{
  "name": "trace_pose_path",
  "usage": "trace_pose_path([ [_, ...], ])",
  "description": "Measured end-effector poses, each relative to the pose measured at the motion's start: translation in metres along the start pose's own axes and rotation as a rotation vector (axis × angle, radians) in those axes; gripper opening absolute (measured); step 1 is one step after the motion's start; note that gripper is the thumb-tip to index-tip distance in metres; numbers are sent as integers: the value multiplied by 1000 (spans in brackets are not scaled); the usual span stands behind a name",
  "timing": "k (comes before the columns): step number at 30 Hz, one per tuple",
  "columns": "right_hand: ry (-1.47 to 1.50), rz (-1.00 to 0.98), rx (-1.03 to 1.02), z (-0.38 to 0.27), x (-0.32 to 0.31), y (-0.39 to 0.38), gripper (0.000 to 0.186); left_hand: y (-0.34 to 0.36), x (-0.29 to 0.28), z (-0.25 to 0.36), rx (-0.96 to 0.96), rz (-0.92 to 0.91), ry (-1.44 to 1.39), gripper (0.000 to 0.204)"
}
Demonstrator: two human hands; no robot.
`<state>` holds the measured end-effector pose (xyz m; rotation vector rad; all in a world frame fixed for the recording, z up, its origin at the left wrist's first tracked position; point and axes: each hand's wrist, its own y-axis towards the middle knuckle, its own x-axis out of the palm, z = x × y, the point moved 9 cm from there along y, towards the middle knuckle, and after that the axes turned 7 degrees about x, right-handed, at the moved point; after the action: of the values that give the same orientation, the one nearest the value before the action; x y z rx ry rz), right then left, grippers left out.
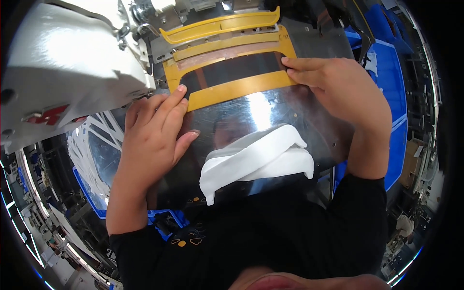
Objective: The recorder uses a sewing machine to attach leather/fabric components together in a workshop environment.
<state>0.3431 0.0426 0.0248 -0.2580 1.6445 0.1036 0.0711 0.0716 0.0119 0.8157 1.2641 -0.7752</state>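
A yellow template frame with a dark, curved opening lies on the shiny metal worktop. My left hand rests at the frame's left end, fingers stretched out, with two fingertips on its edge and the thumb apart. At the right end, my right hand lays two straight fingers on the frame; its other fingers are partly hidden beneath. Neither hand holds anything that I can see. Closer to me, several white curved strips lie overlapping in a small pile.
A large white machine body stands on the left, close to my left hand. Behind the frame sits a raised yellow curved bar. Blue bins stand on the right. White strip scraps hang in a blue-rimmed container at the left.
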Motion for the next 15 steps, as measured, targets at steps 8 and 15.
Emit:
trace_pose_path([
  [8,65,-1,-86,-4,-8,-1,43,-3,0,5,60,15,72,53],
  [15,580,111,-44,35,-7,25,26,-4,-3,-2,61,66,-31,51],
])
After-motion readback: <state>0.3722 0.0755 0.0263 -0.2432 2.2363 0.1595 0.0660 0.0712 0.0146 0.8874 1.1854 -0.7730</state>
